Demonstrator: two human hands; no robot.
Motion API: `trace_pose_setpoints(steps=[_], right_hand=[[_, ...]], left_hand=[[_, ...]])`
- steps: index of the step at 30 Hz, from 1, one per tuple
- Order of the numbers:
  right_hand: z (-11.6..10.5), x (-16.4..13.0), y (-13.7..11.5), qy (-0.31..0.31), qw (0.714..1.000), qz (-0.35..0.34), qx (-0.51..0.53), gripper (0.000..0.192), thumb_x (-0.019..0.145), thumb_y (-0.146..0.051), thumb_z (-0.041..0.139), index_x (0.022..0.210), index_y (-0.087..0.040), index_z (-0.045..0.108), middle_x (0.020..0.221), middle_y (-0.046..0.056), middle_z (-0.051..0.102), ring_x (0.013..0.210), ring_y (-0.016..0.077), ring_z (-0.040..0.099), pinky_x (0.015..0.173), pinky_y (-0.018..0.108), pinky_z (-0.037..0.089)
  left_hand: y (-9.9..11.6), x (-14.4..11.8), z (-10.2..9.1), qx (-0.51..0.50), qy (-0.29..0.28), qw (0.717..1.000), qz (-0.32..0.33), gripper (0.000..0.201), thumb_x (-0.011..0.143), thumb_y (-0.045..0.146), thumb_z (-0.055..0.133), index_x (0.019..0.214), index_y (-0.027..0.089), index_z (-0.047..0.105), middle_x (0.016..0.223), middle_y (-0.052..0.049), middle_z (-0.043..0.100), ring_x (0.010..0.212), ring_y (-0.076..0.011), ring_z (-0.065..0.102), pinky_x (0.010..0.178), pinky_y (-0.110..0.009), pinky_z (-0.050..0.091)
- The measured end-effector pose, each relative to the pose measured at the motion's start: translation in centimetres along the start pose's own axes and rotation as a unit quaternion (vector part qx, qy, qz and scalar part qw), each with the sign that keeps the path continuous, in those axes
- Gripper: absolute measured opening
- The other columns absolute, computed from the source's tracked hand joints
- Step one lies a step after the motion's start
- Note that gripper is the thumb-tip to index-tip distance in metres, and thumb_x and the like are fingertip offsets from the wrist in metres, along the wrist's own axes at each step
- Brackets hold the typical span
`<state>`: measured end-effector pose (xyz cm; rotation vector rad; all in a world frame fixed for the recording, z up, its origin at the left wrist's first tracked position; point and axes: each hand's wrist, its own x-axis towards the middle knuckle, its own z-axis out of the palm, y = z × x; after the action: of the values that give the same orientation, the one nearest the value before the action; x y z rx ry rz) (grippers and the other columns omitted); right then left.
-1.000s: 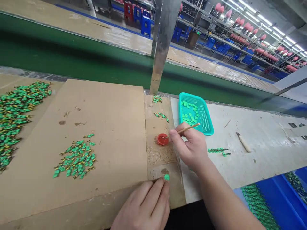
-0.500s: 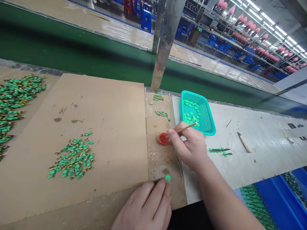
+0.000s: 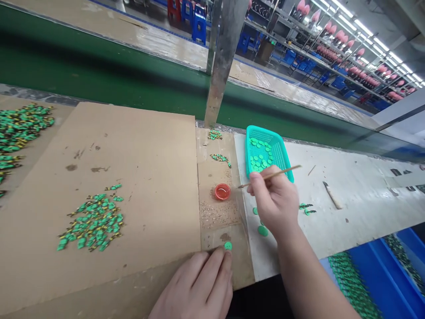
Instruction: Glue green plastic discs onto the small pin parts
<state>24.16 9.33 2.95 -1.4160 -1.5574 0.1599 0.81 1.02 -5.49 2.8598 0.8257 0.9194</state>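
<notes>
My left hand (image 3: 199, 285) is closed, its fingertips at the near board edge around a small green disc (image 3: 228, 245) with tiny dark dots, like a button. A thin wooden stick (image 3: 282, 172) is pinched in my right hand (image 3: 277, 199), its dark, pointed tip aimed left. That tip is just right of a small red cup (image 3: 222, 192) holding liquid, apart from it. Loose green discs (image 3: 263, 231) lie on the white surface beside my right hand, partly hidden by it. Behind the hand stands a turquoise basket (image 3: 286, 166) with more green discs inside.
Green, yellow and black pieces (image 3: 96, 221) lie heaped on the cardboard (image 3: 159, 177), with a larger pile (image 3: 23, 126) at far left. A knife-like tool (image 3: 332, 196) lies on the right. A metal post (image 3: 221, 71) rises behind the cup; blue bins (image 3: 375, 274) sit lower right.
My right hand has moved right and lifted the stick's tip out of the red cup. Green discs on the white surface now show. My left hand stays on its disc; the view shifts slightly.
</notes>
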Motion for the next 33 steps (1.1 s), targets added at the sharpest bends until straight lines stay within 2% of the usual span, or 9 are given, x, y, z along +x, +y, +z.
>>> trace_pose_setpoints(steps=[4, 10, 14, 17, 21, 24, 28, 33], right_hand=[[0.4, 0.2, 1.0, -0.063, 0.998, 0.017, -0.005, 0.034, 0.111, -0.034, 0.063, 0.080, -0.025, 0.057, 0.073, -0.001, 0.067, 0.060, 0.0144, 0.065, 0.060, 0.030, 0.052], [0.7, 0.1, 1.3, -0.080, 0.995, -0.024, -0.045, 0.038, 0.112, -0.033, 0.062, 0.076, -0.025, 0.056, 0.072, -0.001, 0.064, 0.059, 0.0133, 0.055, 0.059, 0.030, 0.044], [0.6, 0.4, 1.3, -0.078, 0.995, -0.031, -0.047, 0.039, 0.112, -0.034, 0.061, 0.075, -0.025, 0.053, 0.071, -0.001, 0.063, 0.059, 0.0137, 0.055, 0.060, 0.030, 0.045], [-0.1, 0.1, 0.4, -0.058, 0.997, -0.031, -0.040, 0.036, 0.112, -0.033, 0.061, 0.078, -0.025, 0.056, 0.071, -0.001, 0.065, 0.060, 0.0142, 0.059, 0.061, 0.030, 0.048], [-2.1, -2.7, -2.0, -0.021, 0.999, 0.027, 0.014, 0.023, 0.117, -0.031, 0.055, 0.102, -0.025, 0.072, 0.085, 0.001, 0.077, 0.072, 0.0174, 0.074, 0.070, 0.032, 0.061], [-3.4, -6.6, -3.5, -0.034, 0.996, 0.058, 0.052, 0.025, 0.118, -0.025, 0.051, 0.119, -0.026, 0.076, 0.099, 0.004, 0.081, 0.089, 0.0200, 0.080, 0.083, 0.036, 0.067], [-3.3, -11.0, -4.0, -0.051, 0.989, 0.098, 0.094, 0.019, 0.110, -0.014, 0.063, 0.121, -0.028, 0.070, 0.102, 0.003, 0.078, 0.095, 0.0197, 0.079, 0.086, 0.035, 0.068], [-2.4, -12.6, -3.5, -0.084, 0.986, 0.087, 0.119, 0.020, 0.107, -0.008, 0.066, 0.110, -0.028, 0.063, 0.093, 0.001, 0.075, 0.081, 0.0181, 0.075, 0.074, 0.034, 0.064]], left_hand=[[-0.1, 0.4, -0.1, -0.002, 0.015, 1.000, -0.003, 0.021, 0.103, 0.011, 0.059, 0.109, 0.017, 0.078, 0.130, -0.009, 0.080, 0.107, -0.0240, 0.078, 0.088, -0.036, 0.067], [0.1, 1.3, -0.6, 0.001, 0.028, 1.000, -0.002, 0.024, 0.105, 0.009, 0.054, 0.107, 0.015, 0.078, 0.125, -0.011, 0.081, 0.106, -0.0239, 0.078, 0.090, -0.038, 0.064], [0.5, 1.8, -0.7, 0.010, 0.038, 0.999, 0.017, 0.026, 0.104, 0.007, 0.054, 0.104, 0.016, 0.079, 0.124, -0.009, 0.080, 0.113, -0.0254, 0.074, 0.094, -0.041, 0.061], [0.8, 1.8, -1.1, 0.013, 0.032, 0.999, 0.011, 0.029, 0.105, 0.008, 0.052, 0.105, 0.016, 0.080, 0.128, -0.010, 0.079, 0.118, -0.0269, 0.072, 0.098, -0.043, 0.059], [1.3, 1.8, -2.0, 0.004, 0.001, 0.999, -0.037, 0.031, 0.112, 0.016, 0.051, 0.124, 0.013, 0.079, 0.130, -0.011, 0.078, 0.109, -0.0260, 0.072, 0.089, -0.043, 0.056], [1.5, 1.8, -2.2, -0.005, 0.013, 0.998, -0.067, 0.032, 0.115, 0.019, 0.053, 0.137, 0.010, 0.074, 0.124, -0.010, 0.078, 0.103, -0.0253, 0.068, 0.089, -0.044, 0.051], [1.7, 1.6, -2.0, -0.001, 0.016, 0.998, -0.061, 0.032, 0.116, 0.020, 0.055, 0.139, 0.011, 0.074, 0.129, -0.008, 0.078, 0.108, -0.0272, 0.067, 0.092, -0.045, 0.048], [1.6, 1.4, -1.9, 0.000, 0.000, 0.999, -0.045, 0.031, 0.115, 0.021, 0.057, 0.139, 0.011, 0.075, 0.134, -0.007, 0.078, 0.109, -0.0273, 0.067, 0.090, -0.047, 0.047]])
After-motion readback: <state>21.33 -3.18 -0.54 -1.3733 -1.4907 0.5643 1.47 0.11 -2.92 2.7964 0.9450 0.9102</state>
